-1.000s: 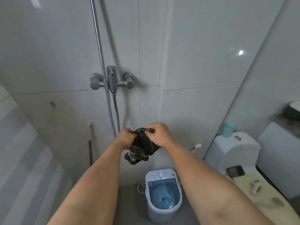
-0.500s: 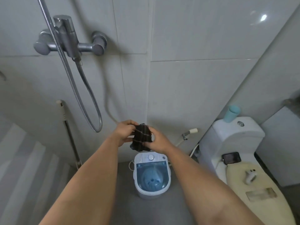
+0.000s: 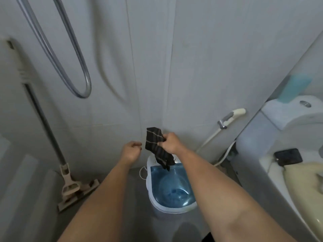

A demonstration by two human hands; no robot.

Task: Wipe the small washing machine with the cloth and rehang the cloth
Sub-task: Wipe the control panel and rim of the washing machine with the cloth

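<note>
Dark striped cloth [image 3: 158, 147], limp and crumpled, pinched in the right hand [image 3: 170, 143], hanging above the small washing machine [image 3: 172, 187]: white rounded tub, translucent blue lid. Left hand [image 3: 131, 151] beside it, loosely curled, empty. Grey floor [image 3: 132, 194]; pale glossy wall tiles [image 3: 201, 67].

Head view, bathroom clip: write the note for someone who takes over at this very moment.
Right hand: shut on the dark striped cloth, held up so its lower end hangs over the back of the washer.
Left hand: loosely curled beside the cloth, holding nothing.
Small washing machine: on the floor below the hands, blue lid closed, between the mop and the toilet.
Done: cloth is in hand.
Left: no wiping contact shows yet, so wipe the washer, then rehang the cloth. The hanging spot is not in view.
</note>
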